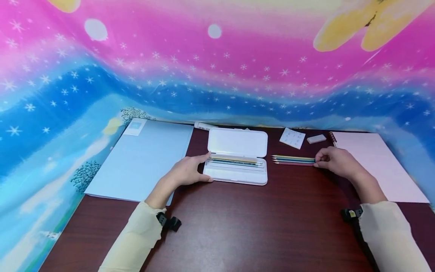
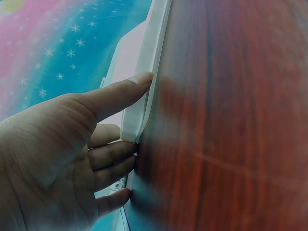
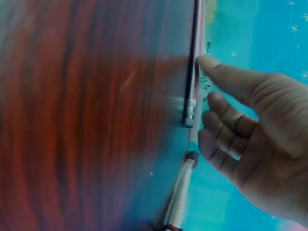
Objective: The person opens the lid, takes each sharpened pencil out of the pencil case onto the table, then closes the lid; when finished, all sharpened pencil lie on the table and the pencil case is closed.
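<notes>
A dark wood table (image 1: 238, 226) carries a blue folder (image 1: 142, 158) at 9 o'clock and a pink notebook (image 1: 377, 166) at 3 o'clock. Between them the white case (image 1: 238, 156) lies open, pencils inside. The left hand (image 1: 187, 172) rests against its 9 o'clock end, thumb and fingers loosely spread, likely to steady it. At 3 o'clock of the case, the right hand (image 1: 334, 160) touches the ends of 3 loose pencils (image 1: 293, 160), fingers curled.

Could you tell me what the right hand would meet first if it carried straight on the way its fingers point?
Most likely the loose pencils: the right hand points left along the table, fingertips at their ends.
</notes>
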The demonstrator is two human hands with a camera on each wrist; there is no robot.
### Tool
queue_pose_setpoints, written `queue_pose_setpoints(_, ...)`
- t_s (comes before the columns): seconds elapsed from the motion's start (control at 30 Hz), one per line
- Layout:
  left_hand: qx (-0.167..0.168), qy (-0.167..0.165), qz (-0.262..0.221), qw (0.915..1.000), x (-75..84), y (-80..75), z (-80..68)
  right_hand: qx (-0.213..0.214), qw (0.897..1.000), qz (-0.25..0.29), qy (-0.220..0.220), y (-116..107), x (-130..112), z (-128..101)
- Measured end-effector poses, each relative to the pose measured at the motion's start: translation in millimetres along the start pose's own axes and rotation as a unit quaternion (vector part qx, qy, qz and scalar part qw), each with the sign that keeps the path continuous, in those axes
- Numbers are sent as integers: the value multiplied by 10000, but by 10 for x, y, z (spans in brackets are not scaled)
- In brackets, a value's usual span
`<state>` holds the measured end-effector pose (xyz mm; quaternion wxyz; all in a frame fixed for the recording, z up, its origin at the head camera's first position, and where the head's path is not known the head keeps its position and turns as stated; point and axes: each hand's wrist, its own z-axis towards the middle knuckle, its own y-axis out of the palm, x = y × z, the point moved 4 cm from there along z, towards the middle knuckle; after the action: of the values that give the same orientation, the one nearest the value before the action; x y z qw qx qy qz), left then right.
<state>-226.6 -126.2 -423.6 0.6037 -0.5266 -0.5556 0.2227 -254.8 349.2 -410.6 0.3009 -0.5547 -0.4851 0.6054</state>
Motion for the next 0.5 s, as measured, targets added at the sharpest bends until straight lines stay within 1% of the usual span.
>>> queue_pose_setpoints(0.1, 11, 19, 9, 10000, 7, -9, 12, 263, 9995, 125, -80, -35, -127, -29)
queue_pose_setpoints(0.2, 39, 7, -4, 10000, 7, -12, 19, 453, 9978, 312, -365, -36, -338, -19)
queue_pose_setpoints(0.27, 71, 29, -7, 10000, 10, -6, 17, 487, 9966, 379, -553, -9, -498, 12)
queue_pose_setpoints(0.33, 81, 33, -19, 10000, 12, 4, 12, 415, 9958, 433, -690, 39, -658, 54)
queue_pose_setpoints(0.5, 128, 50, -45, 9999, 15, 19, 2, 64, 9941, 716, -808, 213, -1029, 203)
